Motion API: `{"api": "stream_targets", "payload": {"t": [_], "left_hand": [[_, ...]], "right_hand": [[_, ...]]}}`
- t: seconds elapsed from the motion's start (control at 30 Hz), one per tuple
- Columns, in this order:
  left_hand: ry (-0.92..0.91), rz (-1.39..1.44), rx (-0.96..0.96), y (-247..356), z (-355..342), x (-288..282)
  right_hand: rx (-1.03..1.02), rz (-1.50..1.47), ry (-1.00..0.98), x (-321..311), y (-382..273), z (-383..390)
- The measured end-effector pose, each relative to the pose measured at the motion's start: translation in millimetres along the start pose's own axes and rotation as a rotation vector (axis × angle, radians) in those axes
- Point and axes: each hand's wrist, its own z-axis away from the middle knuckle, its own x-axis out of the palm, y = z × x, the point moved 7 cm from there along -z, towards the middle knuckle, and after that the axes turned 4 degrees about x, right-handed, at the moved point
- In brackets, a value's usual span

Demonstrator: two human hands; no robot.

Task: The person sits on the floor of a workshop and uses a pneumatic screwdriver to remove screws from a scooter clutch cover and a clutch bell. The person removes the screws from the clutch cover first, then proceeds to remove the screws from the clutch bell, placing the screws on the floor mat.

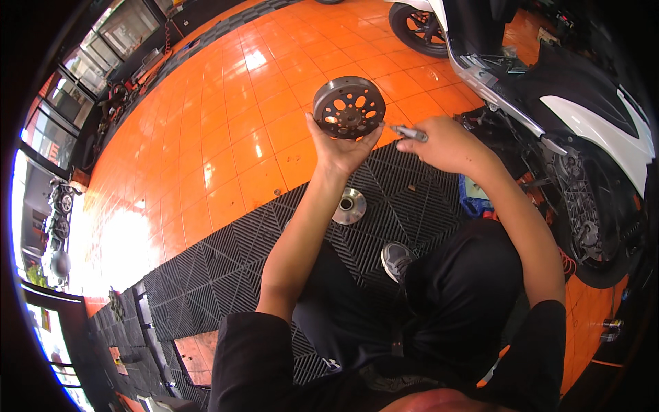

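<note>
My left hand [342, 151] is raised in front of me, its fingers curled around the lower rim of a clutch bell [352, 114]. This bell is a round, dark metal drum with several holes through its face, tilted toward me. Just to its right, my right hand [449, 143] is closed around a short grey tool [413, 134]. The tool's narrow tip points left at the bell, with a small gap between them; its exact kind is unclear. Below my hands, a shiny silver metal disc with a raised centre hub [351, 214] lies on the black ribbed mat [226, 275].
A black and white scooter [583, 123] stands close on the right, its side mechanism exposed. Beside my knee is a blue tray [472, 204]. Glossy orange floor tiles [226, 144] stretch beyond the mat. A motorcycle [58, 233] is at the far left.
</note>
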Motion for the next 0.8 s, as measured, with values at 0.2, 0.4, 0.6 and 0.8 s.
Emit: {"api": "stream_targets", "payload": {"t": [0.2,0.4,0.6,0.8], "left_hand": [[0.005,0.032,-0.007,0,3,-1],[-0.043,0.033,0.003,5,-1,-4],[-0.058,0.050,-0.007,2,-3,-4],[-0.089,0.114,-0.038,2,-6,-10]], "right_hand": [[-0.007,0.051,0.034,-3,-8,4],[-0.013,-0.015,-0.065,4,-24,5],[-0.054,0.023,-0.039,6,-27,3],[-0.016,0.065,-0.088,13,-31,2]]}}
